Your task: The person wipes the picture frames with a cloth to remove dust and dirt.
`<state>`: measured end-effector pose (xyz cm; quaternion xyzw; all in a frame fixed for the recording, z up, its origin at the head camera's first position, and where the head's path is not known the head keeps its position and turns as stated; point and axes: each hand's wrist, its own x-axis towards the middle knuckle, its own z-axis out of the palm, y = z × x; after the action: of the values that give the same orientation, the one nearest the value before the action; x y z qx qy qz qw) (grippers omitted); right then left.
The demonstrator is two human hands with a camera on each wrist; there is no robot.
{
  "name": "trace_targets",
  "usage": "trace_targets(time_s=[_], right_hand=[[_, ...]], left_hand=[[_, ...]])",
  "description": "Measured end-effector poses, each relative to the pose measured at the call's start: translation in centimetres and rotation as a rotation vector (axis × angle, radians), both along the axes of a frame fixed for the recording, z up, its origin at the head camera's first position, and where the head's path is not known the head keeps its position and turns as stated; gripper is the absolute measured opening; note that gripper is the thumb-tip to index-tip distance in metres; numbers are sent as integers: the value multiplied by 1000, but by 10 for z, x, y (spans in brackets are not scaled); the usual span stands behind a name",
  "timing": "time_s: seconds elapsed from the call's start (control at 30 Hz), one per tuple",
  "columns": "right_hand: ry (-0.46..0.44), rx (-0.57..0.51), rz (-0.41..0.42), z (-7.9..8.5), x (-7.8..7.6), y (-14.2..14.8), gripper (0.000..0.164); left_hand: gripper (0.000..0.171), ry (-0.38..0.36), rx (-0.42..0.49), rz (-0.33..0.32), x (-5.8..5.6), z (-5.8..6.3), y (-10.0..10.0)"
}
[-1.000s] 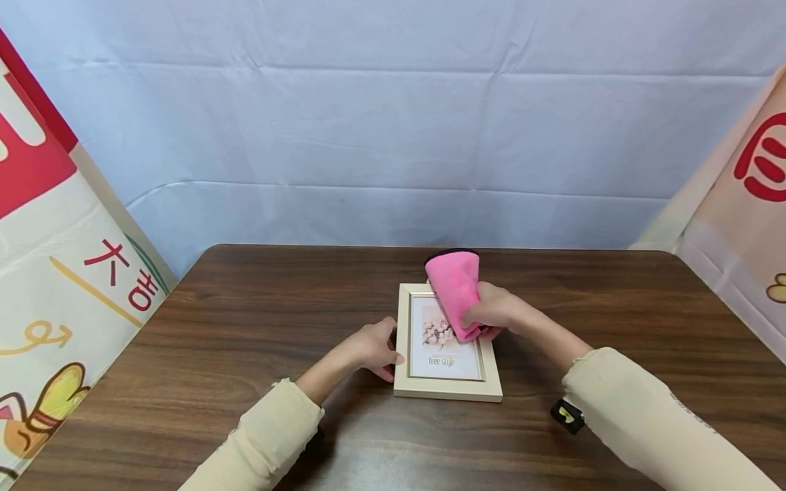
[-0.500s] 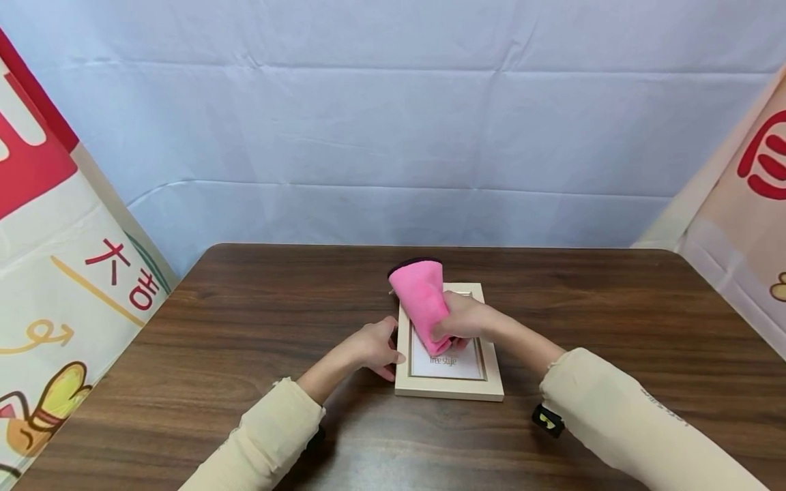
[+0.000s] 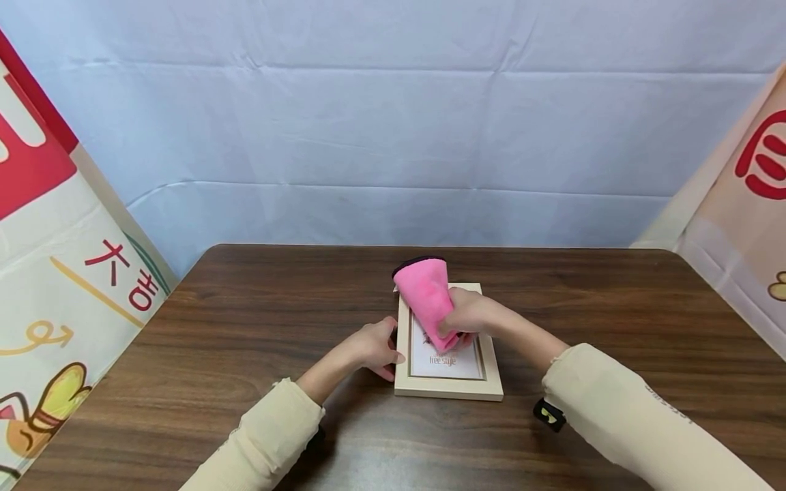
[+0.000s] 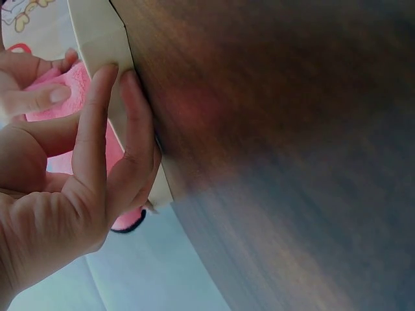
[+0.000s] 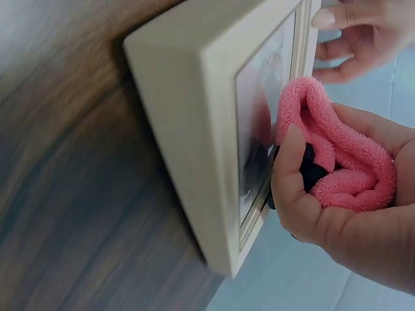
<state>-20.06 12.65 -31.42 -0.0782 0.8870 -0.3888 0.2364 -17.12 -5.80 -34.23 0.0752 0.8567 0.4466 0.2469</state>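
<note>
A cream picture frame (image 3: pixel 448 390) lies face up on the brown wooden table, with a flower print and lettering behind its pane. My left hand (image 3: pixel 373 346) holds the frame's left edge, thumb over the top and fingers against the side, as the left wrist view (image 4: pixel 78 175) shows. A folded pink cloth (image 3: pixel 424 293) with a dark border lies across the upper left of the pane. My right hand (image 3: pixel 471 312) grips this cloth against the glass. In the right wrist view the cloth (image 5: pixel 353 162) is bunched between thumb and fingers. Much of the print is hidden beneath it.
The wooden table (image 3: pixel 276 286) extends around the frame on all sides. Behind it hangs a pale blue cloth backdrop (image 3: pixel 381 136). Printed banners stand at the left (image 3: pixel 74 273) and right (image 3: pixel 743 225).
My right hand has moved the pink cloth left across the frame from the right side, then slightly back right and up. My left hand and the picture frame have stayed in place.
</note>
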Motion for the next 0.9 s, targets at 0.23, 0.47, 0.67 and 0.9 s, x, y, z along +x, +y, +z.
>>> trace_targets(time_s=[0.23,0.47,0.67,0.9], right_hand=[[-8,-16,-30,2,-4,23,31],[-34,-11,-44,9,-5,45,28],[-48,-10,-50,13,-6,55,29],[-60,-5,-49,12,-9,56,27]], left_hand=[[36,0,-7,1,1,1,0],[34,1,-15,1,1,2,1],[35,1,-17,2,2,1,1],[34,-9,-10,4,0,-1,2]])
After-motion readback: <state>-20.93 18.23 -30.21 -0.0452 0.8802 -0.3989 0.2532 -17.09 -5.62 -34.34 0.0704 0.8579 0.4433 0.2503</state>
